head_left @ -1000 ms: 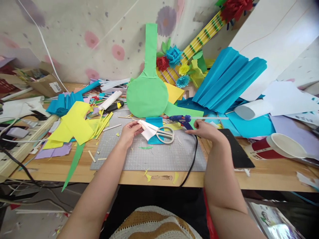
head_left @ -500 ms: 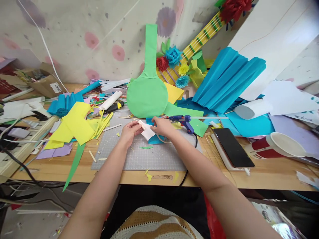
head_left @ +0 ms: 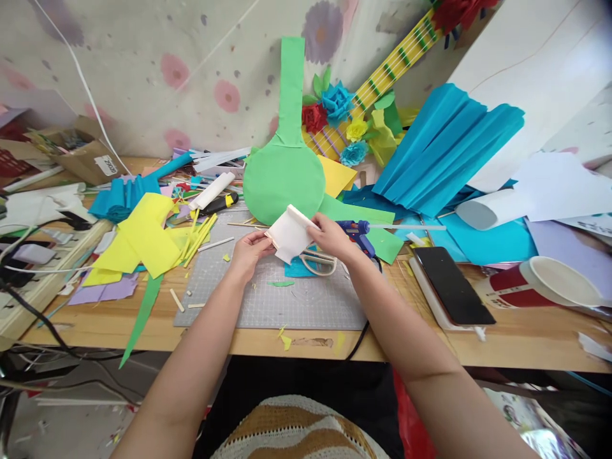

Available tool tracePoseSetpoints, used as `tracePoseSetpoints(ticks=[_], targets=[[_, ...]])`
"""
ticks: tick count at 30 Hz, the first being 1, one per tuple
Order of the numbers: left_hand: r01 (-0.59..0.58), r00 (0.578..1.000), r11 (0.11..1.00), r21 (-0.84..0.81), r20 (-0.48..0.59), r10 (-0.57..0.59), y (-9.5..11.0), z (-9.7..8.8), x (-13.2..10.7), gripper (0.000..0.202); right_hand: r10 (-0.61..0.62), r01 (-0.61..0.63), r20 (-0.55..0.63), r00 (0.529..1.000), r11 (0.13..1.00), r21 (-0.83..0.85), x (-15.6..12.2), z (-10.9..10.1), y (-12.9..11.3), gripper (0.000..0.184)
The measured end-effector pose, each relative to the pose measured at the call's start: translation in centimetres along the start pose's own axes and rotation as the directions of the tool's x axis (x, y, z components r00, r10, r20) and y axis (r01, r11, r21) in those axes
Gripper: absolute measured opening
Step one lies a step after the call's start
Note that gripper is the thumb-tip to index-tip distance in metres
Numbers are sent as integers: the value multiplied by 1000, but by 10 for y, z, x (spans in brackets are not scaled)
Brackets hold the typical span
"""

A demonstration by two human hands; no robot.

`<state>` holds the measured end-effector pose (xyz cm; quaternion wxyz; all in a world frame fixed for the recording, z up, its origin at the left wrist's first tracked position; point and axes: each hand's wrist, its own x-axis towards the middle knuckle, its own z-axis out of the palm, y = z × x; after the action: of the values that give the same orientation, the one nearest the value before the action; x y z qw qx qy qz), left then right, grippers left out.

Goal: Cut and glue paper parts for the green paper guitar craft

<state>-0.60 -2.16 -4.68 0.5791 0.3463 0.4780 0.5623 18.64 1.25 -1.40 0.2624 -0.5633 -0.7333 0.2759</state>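
Note:
Between my hands is a small white piece of paper or thin card (head_left: 289,234), with a folded or rolled edge along its top. My left hand (head_left: 253,254) pinches its left corner, and my right hand (head_left: 332,236) grips its upper right edge. Below my right hand lie scissors with pale handles (head_left: 319,262), over a piece of blue paper (head_left: 296,268) on the grey cutting mat (head_left: 268,306). Just behind that hand is a blue glue gun (head_left: 356,234) with a clear stick in it. A green paper-covered lute shape (head_left: 284,182) leans upright behind my hands.
Yellow paper (head_left: 148,233) and thin strips lie left, near a utility knife (head_left: 224,203). Pleated blue paper (head_left: 444,153) stands right. A phone (head_left: 454,285) and a paper cup (head_left: 540,284) are near the right edge. A cable (head_left: 358,341) hangs over the front edge.
The white piece has been lifted and spread, showing more of its face. My right hand has moved right, uncovering the scissors' handles. The view has shifted slightly.

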Motion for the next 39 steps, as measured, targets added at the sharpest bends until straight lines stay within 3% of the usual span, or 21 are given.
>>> tracePoseSetpoints(ticks=[2, 5, 9, 26, 31, 39], targets=[[0, 1000, 1000, 19, -9, 0, -1, 1, 1, 32, 29, -30, 11, 1000, 979, 203, -3, -1, 7, 12], [2, 999, 999, 38, -34, -1, -1, 3, 1, 32, 9, -13, 11, 1000, 880, 475, -9, 4, 13, 19], [-13, 997, 999, 45, -77, 16, -2, 5, 1, 32, 2, -18, 25, 1000, 771, 637, -14, 12, 14, 24], [-101, 986, 994, 41, -131, 106, -4, 8, 2, 33, 11, -68, 84, 996, 697, 713, -13, 21, 11, 29], [-151, 983, 986, 71, -94, 157, -7, 8, 4, 31, 23, -60, 62, 998, 692, 720, -12, 23, 12, 28], [-195, 971, 977, 89, -126, 205, -8, 11, 5, 33, 10, -39, 44, 999, 681, 731, -11, 25, 13, 30]])
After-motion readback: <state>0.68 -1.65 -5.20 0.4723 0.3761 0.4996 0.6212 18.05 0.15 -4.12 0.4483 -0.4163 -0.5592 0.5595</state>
